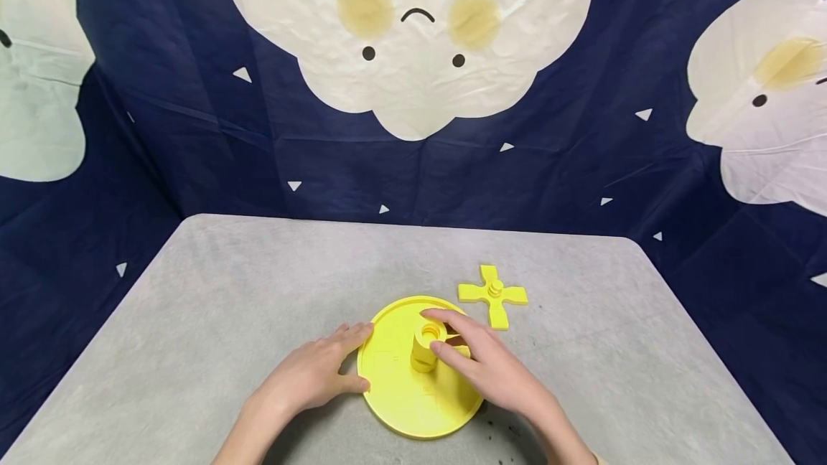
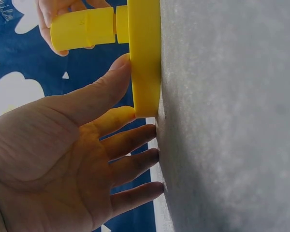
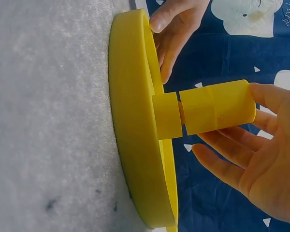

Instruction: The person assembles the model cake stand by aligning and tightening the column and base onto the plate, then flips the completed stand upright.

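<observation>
A round yellow base (image 1: 390,400) with a raised rim lies flat on the table. My left hand (image 1: 310,374) touches its left rim, thumb and index against the edge, the other fingers fairly straight with tips near the tabletop (image 2: 232,121). From the base's middle rises a short yellow post (image 3: 166,116). Above it stands a hollow yellow cylinder (image 3: 217,106), slightly tilted, with a narrow gap and a thinner neck between them. My right hand (image 1: 487,364) holds this cylinder near its top between thumb and fingers. The cylinder's far side is partly hidden by that hand.
A yellow cross-shaped piece (image 1: 481,294) with a threaded stub (image 1: 496,287) lies behind and right of the base. Small dark specks (image 1: 510,428) mark the table near the right forearm. A dark blue cloth (image 1: 258,149) with clouds hangs behind the table.
</observation>
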`<control>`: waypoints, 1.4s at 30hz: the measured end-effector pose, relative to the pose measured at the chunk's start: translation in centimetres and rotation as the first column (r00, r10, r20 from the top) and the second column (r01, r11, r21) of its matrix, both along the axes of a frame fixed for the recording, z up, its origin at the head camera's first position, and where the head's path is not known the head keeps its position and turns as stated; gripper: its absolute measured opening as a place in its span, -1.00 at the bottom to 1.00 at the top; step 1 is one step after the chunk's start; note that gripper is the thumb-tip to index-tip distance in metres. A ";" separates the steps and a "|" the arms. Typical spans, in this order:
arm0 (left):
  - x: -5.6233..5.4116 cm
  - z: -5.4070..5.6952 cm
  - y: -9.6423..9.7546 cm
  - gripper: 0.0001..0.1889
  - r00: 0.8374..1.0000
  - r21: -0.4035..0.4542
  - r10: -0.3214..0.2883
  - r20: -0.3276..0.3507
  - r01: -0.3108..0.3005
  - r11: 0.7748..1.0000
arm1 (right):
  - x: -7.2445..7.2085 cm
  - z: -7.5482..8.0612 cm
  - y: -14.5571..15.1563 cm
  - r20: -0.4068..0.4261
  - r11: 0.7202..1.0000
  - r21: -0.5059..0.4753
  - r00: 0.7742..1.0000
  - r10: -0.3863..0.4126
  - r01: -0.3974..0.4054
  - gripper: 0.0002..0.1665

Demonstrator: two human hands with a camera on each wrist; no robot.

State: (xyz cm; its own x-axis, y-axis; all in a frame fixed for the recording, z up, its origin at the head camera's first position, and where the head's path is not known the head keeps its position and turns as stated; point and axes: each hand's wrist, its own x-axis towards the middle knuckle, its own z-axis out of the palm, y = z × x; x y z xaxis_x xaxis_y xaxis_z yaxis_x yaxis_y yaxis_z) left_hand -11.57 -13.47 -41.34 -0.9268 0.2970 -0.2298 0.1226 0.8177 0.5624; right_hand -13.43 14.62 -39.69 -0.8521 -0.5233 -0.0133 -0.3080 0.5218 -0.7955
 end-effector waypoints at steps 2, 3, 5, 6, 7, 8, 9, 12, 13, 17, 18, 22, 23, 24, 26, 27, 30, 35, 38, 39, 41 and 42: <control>0.0 0.0 0.0 -0.13 1.000 0.000 -0.001 -0.002 0.001 1.000 | 0.0 0.0 -0.1 -0.003 1.000 -0.010 1.000 -0.023 0.023 -0.45; 0.0 0.1 0.0 -0.13 1.000 0.002 -0.002 -0.001 0.002 1.000 | 0.0 0.0 -0.2 -0.006 0.999 -0.013 0.999 -0.035 0.035 -0.45; -0.1 0.1 0.0 -0.13 1.000 0.007 -0.002 0.001 0.002 1.000 | 0.1 0.0 -0.3 -0.014 0.998 -0.016 0.998 -0.063 0.063 -0.45; -0.1 0.2 -0.1 -0.13 1.000 0.008 -0.003 0.002 0.003 1.000 | 0.1 0.0 -0.4 -0.018 0.997 -0.015 0.997 -0.074 0.074 -0.45; -0.1 0.2 -0.1 -0.13 1.000 0.010 -0.003 0.003 0.003 1.000 | 0.1 0.0 -0.5 -0.021 0.996 -0.012 0.996 -0.083 0.083 -0.44; -0.1 0.2 -0.1 -0.13 1.000 0.011 -0.003 0.003 0.002 1.000 | 0.1 0.0 -0.5 -0.023 0.996 -0.008 0.996 -0.090 0.089 -0.44; -0.1 0.2 -0.1 -0.13 1.000 0.013 -0.003 0.005 0.003 1.000 | 0.1 0.0 -0.5 -0.024 0.996 -0.004 0.995 -0.094 0.094 -0.43; -0.1 0.3 -0.1 -0.13 1.000 0.012 -0.003 0.004 0.003 1.000 | 0.1 -0.1 -0.6 -0.020 0.996 -0.003 0.996 -0.090 0.090 -0.41; -0.1 0.3 -0.1 -0.13 1.000 0.012 -0.003 0.003 0.003 1.000 | 0.1 0.0 -0.6 -0.017 0.996 -0.007 0.996 -0.084 0.084 -0.41; -0.1 0.3 -0.1 -0.13 1.000 0.006 -0.002 0.006 0.002 1.000 | 0.1 0.1 -0.4 0.000 0.999 -0.023 0.999 -0.032 0.032 -0.39; -0.1 0.4 -0.1 -0.13 1.000 0.003 -0.002 0.007 0.002 1.000 | 0.1 0.2 -0.4 0.002 1.000 -0.021 1.000 -0.017 0.017 -0.40; -0.2 0.4 -0.1 -0.13 1.000 -0.005 -0.002 0.002 0.002 1.000 | 0.1 0.3 -0.2 0.015 1.000 0.005 1.000 0.002 -0.002 -0.44; -0.2 0.4 -0.1 -0.13 1.000 -0.005 -0.003 0.002 0.003 1.000 | 0.1 0.3 -0.2 0.016 1.000 0.008 1.000 -0.001 0.001 -0.45; -0.2 0.4 -0.1 -0.13 1.000 -0.004 -0.004 0.002 0.004 1.000 | 0.1 0.3 -0.2 0.016 1.000 0.005 1.000 -0.005 0.005 -0.46; -0.2 0.4 -0.1 -0.13 1.000 0.000 -0.004 0.006 0.004 1.000 | 0.1 0.3 -0.3 0.018 1.000 -0.004 1.000 -0.017 0.017 -0.47; -0.2 0.4 -0.1 -0.13 1.000 0.002 -0.004 0.008 0.004 1.000 | 0.1 0.3 -0.3 0.015 1.000 -0.010 1.000 -0.024 0.024 -0.48; -0.2 0.4 -0.2 -0.13 1.000 0.005 -0.004 0.015 0.004 1.000 | 0.1 0.2 -0.5 -0.001 0.999 -0.022 0.999 -0.046 0.046 -0.49; -0.2 0.4 -0.2 -0.13 1.000 0.003 -0.007 0.019 0.007 1.000 | 0.0 0.0 -0.7 -0.026 0.996 -0.013 0.996 -0.083 0.083 -0.44; -0.2 0.4 -0.3 -0.13 1.000 0.006 -0.009 0.016 0.009 1.000 | 0.1 0.1 -0.7 -0.018 0.997 0.002 0.996 -0.082 0.082 -0.40; -0.2 0.4 -0.3 -0.13 1.000 0.006 -0.010 0.014 0.010 1.000 | 0.1 0.1 -0.7 -0.011 0.997 0.004 0.997 -0.075 0.075 -0.39; -0.2 0.4 -0.3 -0.13 1.000 0.007 -0.012 0.013 0.012 1.000 | 0.2 0.2 -0.6 0.009 0.998 0.006 0.998 -0.055 0.055 -0.37; -0.2 0.4 -0.3 -0.13 1.000 0.006 -0.013 0.013 0.013 1.000 | 0.2 0.3 -0.6 0.018 0.999 0.005 0.999 -0.044 0.044 -0.37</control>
